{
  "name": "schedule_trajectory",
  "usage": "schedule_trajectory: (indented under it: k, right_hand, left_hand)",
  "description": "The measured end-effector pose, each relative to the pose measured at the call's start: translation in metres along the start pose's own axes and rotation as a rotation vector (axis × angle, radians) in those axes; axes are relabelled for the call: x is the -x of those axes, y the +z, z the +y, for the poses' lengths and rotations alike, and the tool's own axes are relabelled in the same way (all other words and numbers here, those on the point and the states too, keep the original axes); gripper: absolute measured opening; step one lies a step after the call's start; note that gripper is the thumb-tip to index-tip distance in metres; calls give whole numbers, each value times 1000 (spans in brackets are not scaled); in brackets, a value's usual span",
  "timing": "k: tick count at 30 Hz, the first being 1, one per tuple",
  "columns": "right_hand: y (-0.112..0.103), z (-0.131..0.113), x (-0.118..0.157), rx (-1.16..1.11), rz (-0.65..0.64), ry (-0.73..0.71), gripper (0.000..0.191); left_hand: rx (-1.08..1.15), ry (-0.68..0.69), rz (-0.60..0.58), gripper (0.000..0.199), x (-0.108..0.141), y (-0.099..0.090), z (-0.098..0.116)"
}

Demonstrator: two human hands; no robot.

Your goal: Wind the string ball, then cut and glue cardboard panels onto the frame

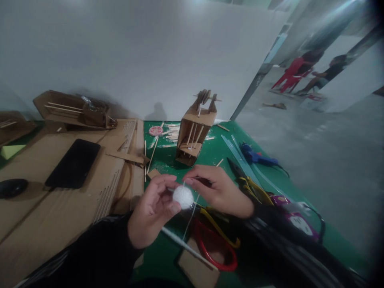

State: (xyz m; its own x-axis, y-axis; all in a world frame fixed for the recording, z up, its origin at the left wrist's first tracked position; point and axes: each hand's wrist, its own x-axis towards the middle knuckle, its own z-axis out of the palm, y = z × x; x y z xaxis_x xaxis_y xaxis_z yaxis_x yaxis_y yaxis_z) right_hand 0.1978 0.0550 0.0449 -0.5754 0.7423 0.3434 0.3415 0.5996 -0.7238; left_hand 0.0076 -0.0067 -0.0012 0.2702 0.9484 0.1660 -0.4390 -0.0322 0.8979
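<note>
My left hand (154, 208) is closed around a small ball of white string (183, 197), thumb in front and fingers behind. My right hand (220, 188) pinches a strand of that string between thumb and fingertips, just above the ball. A loose length of string trails down below the ball towards the table. Beyond my hands stands a cardboard frame (198, 124) with wooden sticks inside and cardboard discs on an axle at its top. Under my right arm lie scissors with red handles (228, 262) and a yellow-handled tool (219, 226), partly hidden.
On the green table (163, 158), a glue gun (261, 156), glue sticks (237, 154), pliers (252, 184) and wooden sticks (172, 134) lie about. At left, a phone (75, 164) and a mouse (13, 187) rest on cardboard (87, 224) near another cardboard model (75, 110).
</note>
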Motion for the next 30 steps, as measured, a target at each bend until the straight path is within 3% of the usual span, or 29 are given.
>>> schedule_trajectory:
  k: [4,9,13,20,25,30]
  right_hand:
    - [15,11,5,-54,-23,85,19]
    - [27,14,11,-33,-31,101,17]
    - [31,7,17,60,-47,68,19]
    - [35,-15,34,261,-222,18,12]
    - [19,-36,32,331,-261,-106,12]
    - [-4,-43,21,326,-217,-172,15]
  left_hand:
    - [-96,15,-11,21,0,-1,1]
    - [-93,-34,112,33,-1,-4,-3]
    - [-160,-91,183,33,-1,-6,-4]
    - [-309,-34,267,36,-3,-4,-4]
    - [-250,-76,167,26,-4,-2,-4]
    - [-192,-154,62,34,-1,-4,-3]
